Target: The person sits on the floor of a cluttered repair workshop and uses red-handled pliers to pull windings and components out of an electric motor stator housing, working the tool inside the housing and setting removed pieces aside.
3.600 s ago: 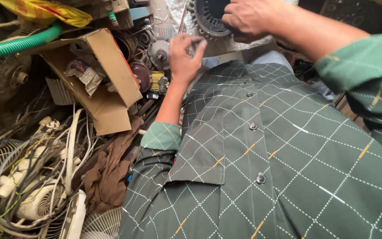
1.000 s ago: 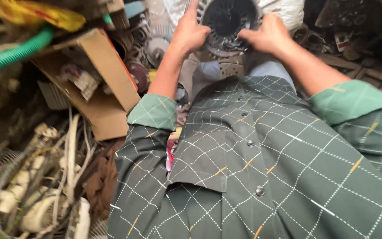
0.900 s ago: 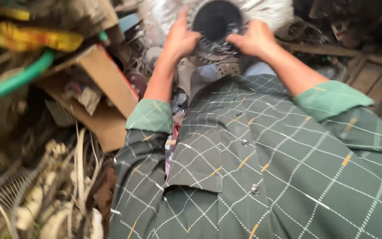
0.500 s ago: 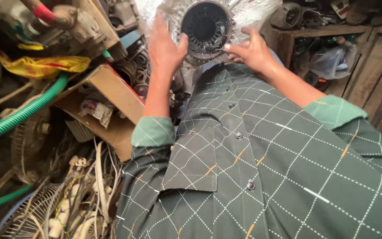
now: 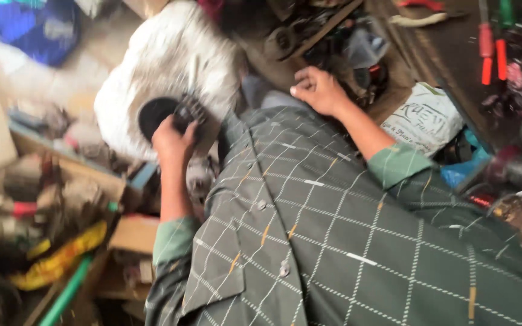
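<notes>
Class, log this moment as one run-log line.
left hand: holds round black part | right hand: empty, apart | behind: white sack

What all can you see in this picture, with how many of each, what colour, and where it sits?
round black fan-like part: one, black, upper middle-left, gripped by the left hand
crumpled white sack: one, white, under and behind that part
printed white plastic bag: one, white, right of centre
red-handled tools: at least two, red, top right on dark wood
green hose: one, green, bottom left
yellow cloth strip: one, yellow, lower left, above the hose
brown cardboard box: one, brown, lower left
green checked shirt: one, dark green, centre foreground
left hand: closed on the black part
right hand: free, fingers curled, top centre
</notes>
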